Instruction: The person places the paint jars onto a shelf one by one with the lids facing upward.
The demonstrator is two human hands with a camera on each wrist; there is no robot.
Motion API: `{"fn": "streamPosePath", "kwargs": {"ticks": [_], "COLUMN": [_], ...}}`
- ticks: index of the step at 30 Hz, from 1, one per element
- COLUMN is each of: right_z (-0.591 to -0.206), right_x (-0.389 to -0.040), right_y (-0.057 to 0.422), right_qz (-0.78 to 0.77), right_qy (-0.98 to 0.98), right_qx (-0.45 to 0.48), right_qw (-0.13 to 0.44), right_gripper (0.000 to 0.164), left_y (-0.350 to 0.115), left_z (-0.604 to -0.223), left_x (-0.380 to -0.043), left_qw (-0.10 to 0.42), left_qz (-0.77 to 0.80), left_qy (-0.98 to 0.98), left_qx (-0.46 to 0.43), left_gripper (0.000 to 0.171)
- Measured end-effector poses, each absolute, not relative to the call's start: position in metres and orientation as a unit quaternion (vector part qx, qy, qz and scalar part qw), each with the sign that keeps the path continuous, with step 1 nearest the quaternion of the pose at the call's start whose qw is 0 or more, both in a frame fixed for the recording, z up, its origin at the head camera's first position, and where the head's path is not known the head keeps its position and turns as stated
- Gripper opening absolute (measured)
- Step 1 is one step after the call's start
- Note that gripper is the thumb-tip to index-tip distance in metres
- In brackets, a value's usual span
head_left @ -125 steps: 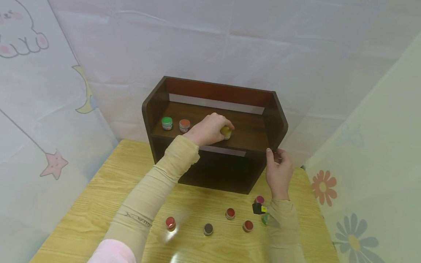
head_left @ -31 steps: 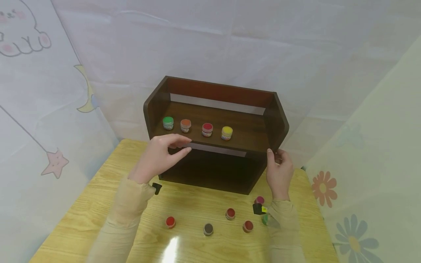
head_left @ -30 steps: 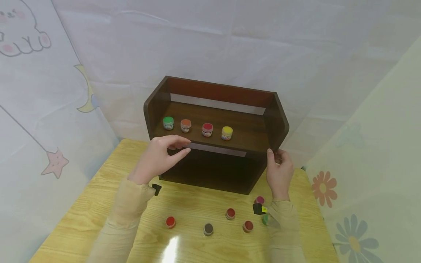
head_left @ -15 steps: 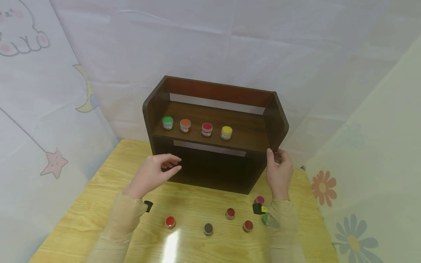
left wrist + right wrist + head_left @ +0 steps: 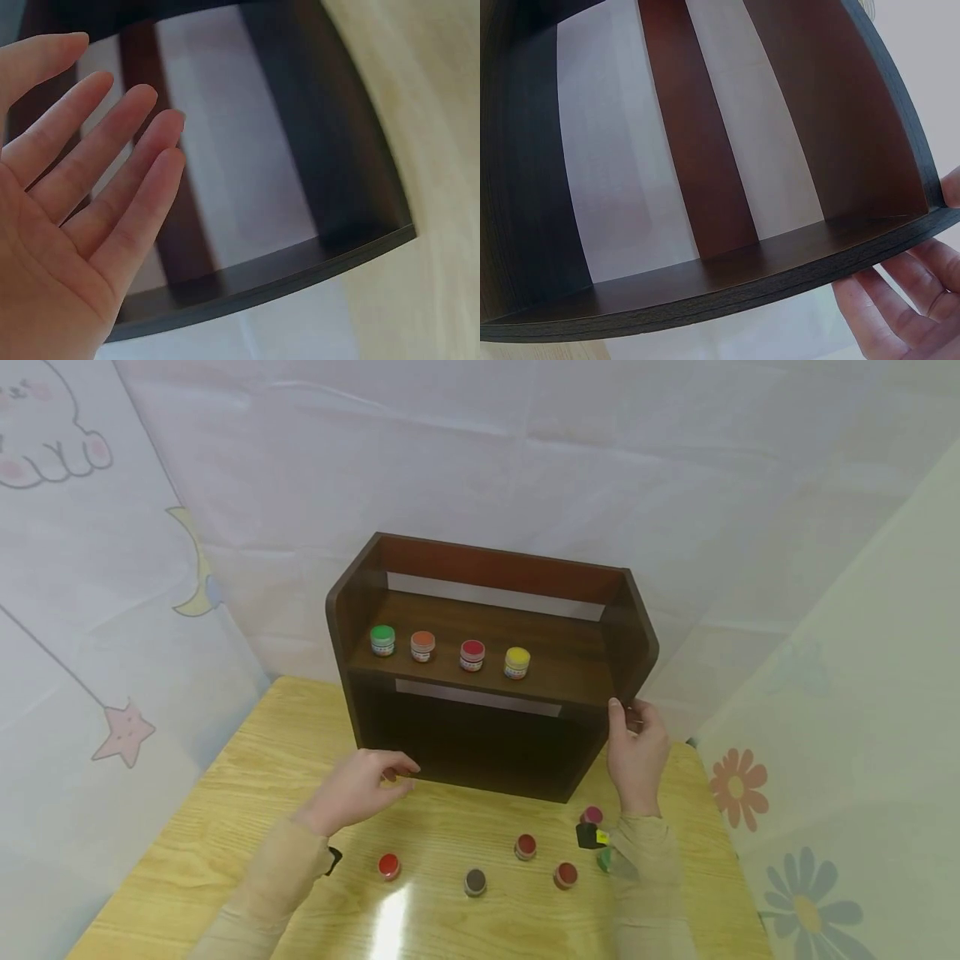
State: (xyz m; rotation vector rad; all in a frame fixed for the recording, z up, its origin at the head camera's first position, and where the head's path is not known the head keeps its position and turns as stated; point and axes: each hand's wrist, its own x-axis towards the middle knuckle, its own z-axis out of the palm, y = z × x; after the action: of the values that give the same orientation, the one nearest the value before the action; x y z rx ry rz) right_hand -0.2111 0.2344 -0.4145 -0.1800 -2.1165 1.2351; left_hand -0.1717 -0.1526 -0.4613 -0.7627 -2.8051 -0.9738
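A dark brown two-tier shelf stands at the back of the table. Along its upper board sit small label-wrapped jars: a green-lidded jar, an orange-lidded jar, a red-lidded jar and a yellow-lidded jar. My left hand hovers over the table by the shelf's lower front edge, holding nothing, its fingers loosely extended in the left wrist view. My right hand grips the shelf's right side panel, thumb in front and fingers round the outside.
On the wooden table lie a bright red-lidded jar, a dark grey-lidded jar, two dark red jars, a magenta-lidded jar and a green jar partly behind the right wrist. A white printed cloth hangs behind.
The left hand has let go of the yellow-lidded jar on the upper board, drawn back, and lowered toward the table. A red-lidded jar, earlier hidden by that hand, shows. The right hand has stayed put.
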Motion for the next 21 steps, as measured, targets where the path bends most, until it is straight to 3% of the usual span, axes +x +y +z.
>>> {"fn": "streamPosePath", "kwargs": {"ticks": [21], "right_z": [-0.414], "right_x": [-0.212], "right_y": [0.236], "right_qz": [0.468], "right_qy": [-0.813], "right_qx": [-0.067], "right_qw": [0.34], "right_gripper": [0.038], "left_y": [-0.15], "left_z": [-0.515], "left_x": [-0.15], "left_qw": [-0.11], "left_qz": [-0.301], "left_qy": [-0.908], "left_qx": [-0.269], "left_gripper": [0.021]}}
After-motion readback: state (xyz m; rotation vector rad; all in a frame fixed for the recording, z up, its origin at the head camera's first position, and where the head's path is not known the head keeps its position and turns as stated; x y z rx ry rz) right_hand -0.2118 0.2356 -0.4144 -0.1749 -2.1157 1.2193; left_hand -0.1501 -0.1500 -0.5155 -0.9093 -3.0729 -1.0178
